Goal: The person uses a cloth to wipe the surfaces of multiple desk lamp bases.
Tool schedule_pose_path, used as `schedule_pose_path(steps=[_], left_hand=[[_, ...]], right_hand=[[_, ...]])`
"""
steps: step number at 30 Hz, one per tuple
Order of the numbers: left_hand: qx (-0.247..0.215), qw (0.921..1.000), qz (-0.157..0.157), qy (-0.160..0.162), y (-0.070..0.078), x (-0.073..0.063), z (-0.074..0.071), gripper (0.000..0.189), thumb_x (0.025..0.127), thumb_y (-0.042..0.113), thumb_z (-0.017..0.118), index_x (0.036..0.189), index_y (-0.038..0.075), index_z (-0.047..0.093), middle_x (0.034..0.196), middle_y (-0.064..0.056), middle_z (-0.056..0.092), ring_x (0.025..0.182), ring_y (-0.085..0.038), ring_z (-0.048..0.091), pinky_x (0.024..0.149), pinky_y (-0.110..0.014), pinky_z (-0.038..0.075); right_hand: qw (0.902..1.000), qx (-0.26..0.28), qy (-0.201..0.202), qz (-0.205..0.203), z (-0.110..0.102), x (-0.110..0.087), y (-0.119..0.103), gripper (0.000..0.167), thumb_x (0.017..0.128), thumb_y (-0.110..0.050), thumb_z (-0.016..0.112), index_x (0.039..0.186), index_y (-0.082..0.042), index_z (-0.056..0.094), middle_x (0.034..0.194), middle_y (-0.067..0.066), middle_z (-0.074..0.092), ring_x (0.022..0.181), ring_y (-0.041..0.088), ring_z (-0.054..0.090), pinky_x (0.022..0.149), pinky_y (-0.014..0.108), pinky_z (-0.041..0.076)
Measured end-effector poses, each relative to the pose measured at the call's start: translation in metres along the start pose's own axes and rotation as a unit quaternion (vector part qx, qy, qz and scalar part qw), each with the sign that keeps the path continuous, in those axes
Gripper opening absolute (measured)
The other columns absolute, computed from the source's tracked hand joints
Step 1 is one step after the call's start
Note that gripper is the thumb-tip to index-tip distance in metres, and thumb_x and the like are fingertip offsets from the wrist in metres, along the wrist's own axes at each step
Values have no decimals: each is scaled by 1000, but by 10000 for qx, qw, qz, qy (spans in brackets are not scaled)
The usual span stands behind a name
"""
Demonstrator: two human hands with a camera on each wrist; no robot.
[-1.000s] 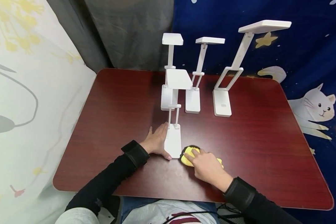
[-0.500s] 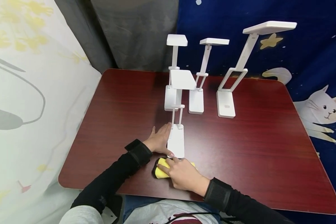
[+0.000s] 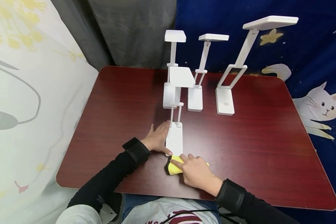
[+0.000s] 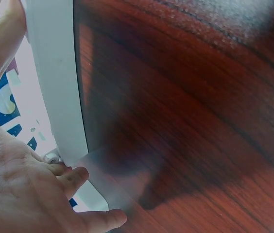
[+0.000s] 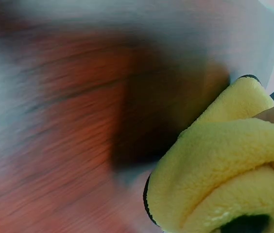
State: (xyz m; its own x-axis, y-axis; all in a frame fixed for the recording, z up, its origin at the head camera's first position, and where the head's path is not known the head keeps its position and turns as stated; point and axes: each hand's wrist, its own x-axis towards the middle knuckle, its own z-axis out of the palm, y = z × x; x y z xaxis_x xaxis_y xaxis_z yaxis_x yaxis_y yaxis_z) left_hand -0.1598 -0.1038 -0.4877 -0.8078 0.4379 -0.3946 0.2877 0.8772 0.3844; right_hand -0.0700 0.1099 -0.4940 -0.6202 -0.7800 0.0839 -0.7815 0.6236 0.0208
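Observation:
A white desk lamp (image 3: 174,140) stands nearest the person, its base flat on the table and its lamp head (image 3: 182,77) raised. My left hand (image 3: 157,139) holds the left side of that base, thumb at the front corner and fingers toward the back. In the left wrist view, the hand (image 4: 20,184) spans the side of the base (image 4: 59,77). My right hand (image 3: 197,172) grips a folded yellow cloth with a dark edge (image 3: 175,167) against the table, just in front of the base. The plush cloth (image 5: 214,170) bunches in thick folds in the right wrist view, hiding most of the fingers.
Behind stand three more white desk lamps: one at the left (image 3: 169,95), one in the middle (image 3: 195,99) and a taller one at the right (image 3: 225,101). The dark red table (image 3: 254,155) reaches the grey and blue curtains. A black cable (image 3: 193,211) hangs before its front edge.
My right hand has wiped the cloth leftward along the front of the base, then partly back to the right. The left hand keeps its place on the lamp base.

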Motion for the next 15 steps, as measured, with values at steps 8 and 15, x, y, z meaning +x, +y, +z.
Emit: schedule_pose_path(steps=[8,15], left_hand=[[-18,9999,96,89,0,0,-4,137,73,49,94,165,-7,8,175,-22,13,163,-32,19,126,-71,11],[23,9994,258,223,-12,-5,-1,136,71,48,95,163,-9,14,173,-24,19,161,-35,23,125,-73,10]], right_hand=[[9993,-13,-187,319,-10,-17,16,55,69,-13,78,123,-24,76,104,5,72,74,23,68,48,34,53],[9930,184,-501,1056,-25,-29,32,53,70,-10,75,122,-21,76,103,6,72,76,24,68,48,38,53]])
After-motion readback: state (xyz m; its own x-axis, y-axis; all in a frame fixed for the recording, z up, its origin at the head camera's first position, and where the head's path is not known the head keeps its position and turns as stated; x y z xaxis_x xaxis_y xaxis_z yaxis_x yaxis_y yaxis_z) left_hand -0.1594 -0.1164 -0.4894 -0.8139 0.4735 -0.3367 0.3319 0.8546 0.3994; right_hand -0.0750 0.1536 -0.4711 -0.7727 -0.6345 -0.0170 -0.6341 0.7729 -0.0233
